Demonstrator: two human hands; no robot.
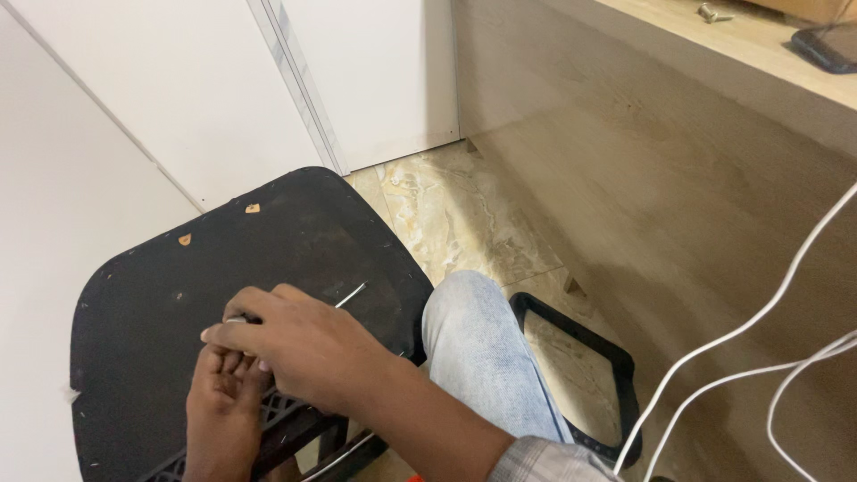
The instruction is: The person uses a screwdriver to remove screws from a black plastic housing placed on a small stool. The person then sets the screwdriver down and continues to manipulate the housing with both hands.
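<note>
Seat base: From my remote feed, a black, rounded-square chair seat panel (178, 303) lies underside up in front of the person, its dusty surface scuffed, with two small tan tags near the far edge.
Right hand: the right hand (303, 344) is curled closed around a thin silver metal tool (353, 295), whose shaft pokes out past the knuckles, over the panel.
Left hand: the left hand (223, 406) rests beneath it on the panel's near edge, fingers bent; I cannot tell whether it grips anything.
Surroundings: a knee in light blue jeans (482, 348), a black plastic frame (580, 375) on the marble-patterned floor (446, 214), white cables (759, 357), a pale wooden worktop (732, 45).
</note>
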